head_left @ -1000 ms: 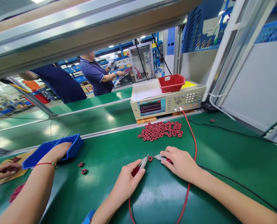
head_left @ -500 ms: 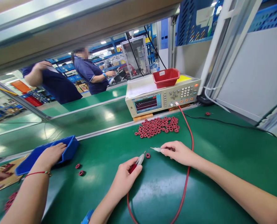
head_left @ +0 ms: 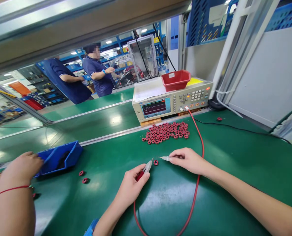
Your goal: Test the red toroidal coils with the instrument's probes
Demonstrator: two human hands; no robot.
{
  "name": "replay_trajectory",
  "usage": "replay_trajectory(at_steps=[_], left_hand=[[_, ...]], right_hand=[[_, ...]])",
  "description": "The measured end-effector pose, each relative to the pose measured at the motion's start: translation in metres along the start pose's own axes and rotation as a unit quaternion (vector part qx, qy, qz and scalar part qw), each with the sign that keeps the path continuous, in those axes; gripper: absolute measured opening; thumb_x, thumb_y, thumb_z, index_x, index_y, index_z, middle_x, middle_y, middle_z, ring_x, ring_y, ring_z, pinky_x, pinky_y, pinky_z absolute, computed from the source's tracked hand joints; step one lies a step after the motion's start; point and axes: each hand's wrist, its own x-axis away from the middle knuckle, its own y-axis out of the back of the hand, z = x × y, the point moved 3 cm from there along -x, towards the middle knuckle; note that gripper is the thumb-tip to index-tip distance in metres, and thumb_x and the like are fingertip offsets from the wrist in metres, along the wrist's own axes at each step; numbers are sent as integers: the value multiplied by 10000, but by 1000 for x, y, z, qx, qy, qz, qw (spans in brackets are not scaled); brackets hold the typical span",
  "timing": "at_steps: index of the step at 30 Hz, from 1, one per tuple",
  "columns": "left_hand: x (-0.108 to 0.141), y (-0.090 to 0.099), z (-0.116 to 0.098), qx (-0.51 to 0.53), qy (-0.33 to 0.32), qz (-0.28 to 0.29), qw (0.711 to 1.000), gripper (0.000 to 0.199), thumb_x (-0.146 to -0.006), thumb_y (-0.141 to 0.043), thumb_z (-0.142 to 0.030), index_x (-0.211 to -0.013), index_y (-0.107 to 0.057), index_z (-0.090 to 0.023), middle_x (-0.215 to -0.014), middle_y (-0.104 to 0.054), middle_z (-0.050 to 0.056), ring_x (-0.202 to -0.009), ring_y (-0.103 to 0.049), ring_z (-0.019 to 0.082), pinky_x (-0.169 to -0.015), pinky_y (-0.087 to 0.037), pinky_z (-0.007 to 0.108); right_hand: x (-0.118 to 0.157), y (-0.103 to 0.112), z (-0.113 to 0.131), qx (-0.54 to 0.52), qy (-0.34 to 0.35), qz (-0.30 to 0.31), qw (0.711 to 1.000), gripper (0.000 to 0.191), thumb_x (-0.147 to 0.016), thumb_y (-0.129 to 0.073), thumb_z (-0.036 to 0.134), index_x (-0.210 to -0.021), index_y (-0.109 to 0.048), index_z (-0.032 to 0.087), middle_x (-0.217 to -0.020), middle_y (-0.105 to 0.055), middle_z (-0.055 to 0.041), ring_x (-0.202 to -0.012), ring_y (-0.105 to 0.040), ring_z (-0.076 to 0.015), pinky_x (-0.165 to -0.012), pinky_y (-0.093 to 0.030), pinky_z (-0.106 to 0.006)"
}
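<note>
My left hand is closed around a test clip with a red grip and a grey pointed end. From it, a red cable loops across the bench to the tester. A small red-wound ring coil lies on the green mat just right of the clip's tip, thin wire ends rising from it. On the coil's other side my right hand pinches a whitish, pale-tipped test clip, its thin tip pointing left at the wire ends. Contact between tips and wires is too small to make out.
Behind stands a bench tester with a lit screen and a red bin on top. A pile of coils lies before it. At left, a co-worker's hand is by a blue bin; two coils lie nearby.
Both my hands and the coil between them stay nearly still. The co-worker's hand has moved left, out of the blue bin. People in the background have shifted.
</note>
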Motion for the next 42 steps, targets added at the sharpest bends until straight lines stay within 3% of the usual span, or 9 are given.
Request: replay_trajectory(at_steps=[12,42], left_hand=[[0,-1,2,0,8,6,1000,373,-838,-506,-390,-1117,-608,-165,-708,-598,-5,-562,-441,114,-536,-396,205],[-2,-1,7,-4,-6,23,1000,259,-856,-487,-378,-930,-601,-157,-700,-528,-13,-602,-414,113,-532,-370,191]], right_hand=[[0,0,1,1,3,-2,1000,316,-808,-509,444,-825,-693,188,-742,-667,-13,-661,-558,-144,-568,-364,-236],[-5,3,3,-12,14,-12,1000,271,-802,-529,388,-861,-673,167,-698,-621,-3,-593,-489,-118,-533,-333,-227]])
